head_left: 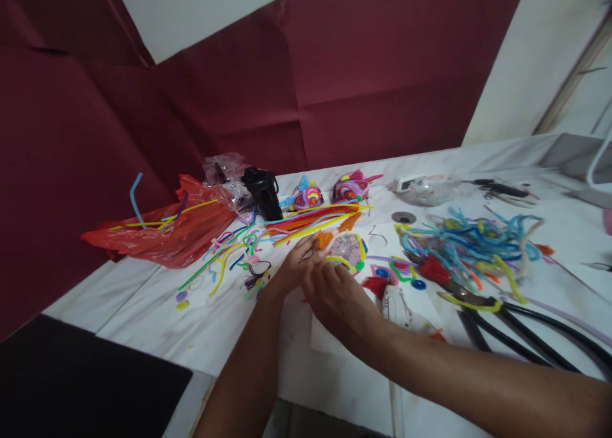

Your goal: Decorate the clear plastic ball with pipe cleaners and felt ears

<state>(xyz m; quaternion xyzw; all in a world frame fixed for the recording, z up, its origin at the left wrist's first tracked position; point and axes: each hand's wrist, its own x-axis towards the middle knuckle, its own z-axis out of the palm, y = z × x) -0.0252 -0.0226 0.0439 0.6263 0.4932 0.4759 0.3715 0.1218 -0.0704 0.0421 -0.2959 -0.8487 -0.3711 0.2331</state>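
Observation:
My left hand (pixel 295 265) and my right hand (pixel 333 296) meet at the near left side of a round craft piece (pixel 348 251) with a glittery clear middle and a yellow, blue and green fuzzy rim. An orange fuzzy piece (pixel 325 240) rises at the fingertips of my left hand, and another orange part (pixel 350 222) stands at the back of the round piece. Both hands have their fingers bent and pressed together. What they pinch between them is too small to make out. Under my right forearm lies a white glue gun (pixel 396 305).
Left are a red plastic bag (pixel 162 237) and loose pipe cleaners. Behind stand a black bottle (pixel 264 194) and two colourful fish-like crafts (pixel 307 197), (pixel 351 188). Right are a blue pipe-cleaner pile (pixel 478 240), black-handled pliers (pixel 471 298) and a white device (pixel 409 183).

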